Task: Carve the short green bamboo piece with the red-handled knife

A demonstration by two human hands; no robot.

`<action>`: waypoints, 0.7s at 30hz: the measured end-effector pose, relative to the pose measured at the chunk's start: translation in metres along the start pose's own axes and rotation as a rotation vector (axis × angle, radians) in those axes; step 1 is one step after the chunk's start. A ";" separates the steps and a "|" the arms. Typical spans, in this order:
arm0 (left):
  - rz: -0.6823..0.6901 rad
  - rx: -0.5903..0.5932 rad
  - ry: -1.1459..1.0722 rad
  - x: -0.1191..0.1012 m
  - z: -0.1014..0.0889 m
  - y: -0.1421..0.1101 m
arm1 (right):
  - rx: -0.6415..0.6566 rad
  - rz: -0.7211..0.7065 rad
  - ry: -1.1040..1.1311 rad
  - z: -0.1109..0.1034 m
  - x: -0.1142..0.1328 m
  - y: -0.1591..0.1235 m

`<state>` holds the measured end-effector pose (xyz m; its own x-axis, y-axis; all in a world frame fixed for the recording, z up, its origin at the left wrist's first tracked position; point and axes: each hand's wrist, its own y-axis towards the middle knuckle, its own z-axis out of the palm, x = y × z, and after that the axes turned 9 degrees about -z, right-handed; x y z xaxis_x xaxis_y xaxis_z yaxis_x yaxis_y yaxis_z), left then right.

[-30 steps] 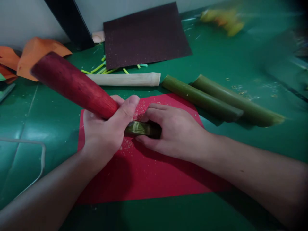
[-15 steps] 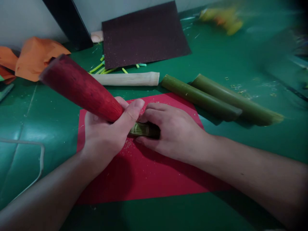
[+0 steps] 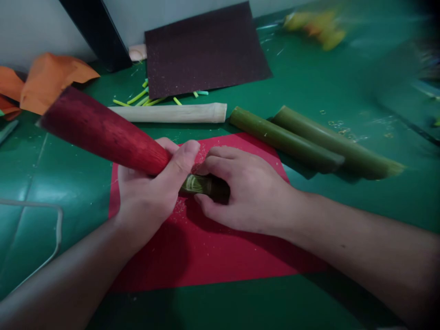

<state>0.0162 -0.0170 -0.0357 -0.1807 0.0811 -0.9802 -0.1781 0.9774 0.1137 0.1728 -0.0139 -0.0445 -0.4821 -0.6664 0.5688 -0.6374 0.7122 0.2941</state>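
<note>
L hand (image 3: 149,195): fingers closed round red rod (image 3: 106,133). R hand (image 3: 252,190): fingers gripping green tube (image 3: 198,184) over red sheet (image 3: 213,252). Round tube might roll if R grip's loose, w/ rod slipping toward R fingers.

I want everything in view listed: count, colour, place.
Thick stick: 1, red, left
Short bamboo: 1, green, centre
Long bamboo: 2, green, right
Pale stick: 1, whitish, centre
Near sheet: 1, red, centre
Shavings: many, pale, centre
Far sheet: 1, brown, back
Strips: several, yellowish, back
Papers: several, orange, left
Post: 1, black, back
Cord: 1, whitish, left
Blurred thing: 1, yellow, back
Clutter: unclear, right edge
Table: 1, green, beneath
Left hand: 1, left
Right hand: 1, centre
</note>
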 end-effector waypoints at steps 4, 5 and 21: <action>0.052 0.016 0.039 0.001 -0.001 -0.004 | -0.014 -0.014 0.019 0.000 0.000 0.001; 0.064 0.012 0.055 0.002 -0.002 -0.004 | -0.011 -0.012 0.027 -0.001 0.000 0.001; 0.159 0.038 0.225 0.008 -0.016 -0.005 | 0.021 0.000 0.046 -0.002 0.000 0.002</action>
<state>0.0003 -0.0239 -0.0417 -0.4143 0.1926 -0.8895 -0.0943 0.9630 0.2524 0.1726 -0.0117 -0.0421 -0.4545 -0.6550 0.6036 -0.6500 0.7073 0.2781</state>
